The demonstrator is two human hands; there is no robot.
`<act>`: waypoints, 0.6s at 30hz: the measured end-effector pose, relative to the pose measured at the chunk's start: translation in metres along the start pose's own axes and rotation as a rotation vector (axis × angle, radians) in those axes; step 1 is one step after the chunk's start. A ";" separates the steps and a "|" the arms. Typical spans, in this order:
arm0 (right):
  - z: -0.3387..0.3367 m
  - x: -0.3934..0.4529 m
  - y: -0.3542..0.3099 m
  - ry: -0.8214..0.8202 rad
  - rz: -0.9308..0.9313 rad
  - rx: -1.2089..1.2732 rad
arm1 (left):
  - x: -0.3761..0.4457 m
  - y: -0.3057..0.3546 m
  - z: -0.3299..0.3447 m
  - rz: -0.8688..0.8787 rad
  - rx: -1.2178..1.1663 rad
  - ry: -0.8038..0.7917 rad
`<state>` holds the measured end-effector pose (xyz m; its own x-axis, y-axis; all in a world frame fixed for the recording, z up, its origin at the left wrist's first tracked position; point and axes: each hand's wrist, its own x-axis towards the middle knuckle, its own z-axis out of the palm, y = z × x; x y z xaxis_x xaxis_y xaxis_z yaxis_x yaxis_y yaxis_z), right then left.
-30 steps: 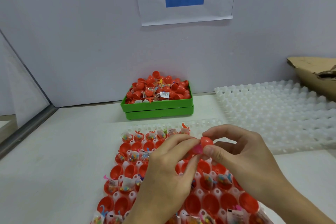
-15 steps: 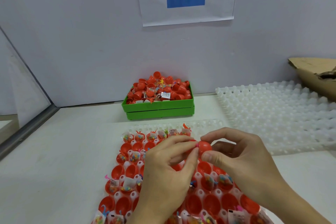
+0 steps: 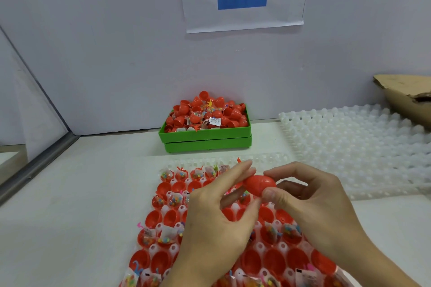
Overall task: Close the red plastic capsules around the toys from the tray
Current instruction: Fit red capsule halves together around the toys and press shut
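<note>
Now joined into one egg since a moment ago, the capsule (image 3: 260,184) is pinched above the tray (image 3: 161,228) by the right hand (image 3: 312,207) and left hand (image 3: 217,214), so it looks closed.

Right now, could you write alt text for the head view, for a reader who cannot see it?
Two hands pinch a red capsule above a tray of red halves and bagged toys: left hand, right hand. Behind stands a green bin heaped with capsules, and an empty white tray lies at the right.
</note>
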<state>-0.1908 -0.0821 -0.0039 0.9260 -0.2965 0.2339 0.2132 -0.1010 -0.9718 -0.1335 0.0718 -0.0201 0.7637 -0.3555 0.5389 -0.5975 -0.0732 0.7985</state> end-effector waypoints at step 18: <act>0.001 0.000 0.001 0.021 -0.062 -0.063 | 0.009 0.007 -0.004 -0.173 -0.186 -0.059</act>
<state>-0.1901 -0.0813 -0.0045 0.9048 -0.3076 0.2943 0.2488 -0.1791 -0.9519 -0.1297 0.0723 -0.0090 0.8320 -0.4065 0.3776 -0.3996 0.0331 0.9161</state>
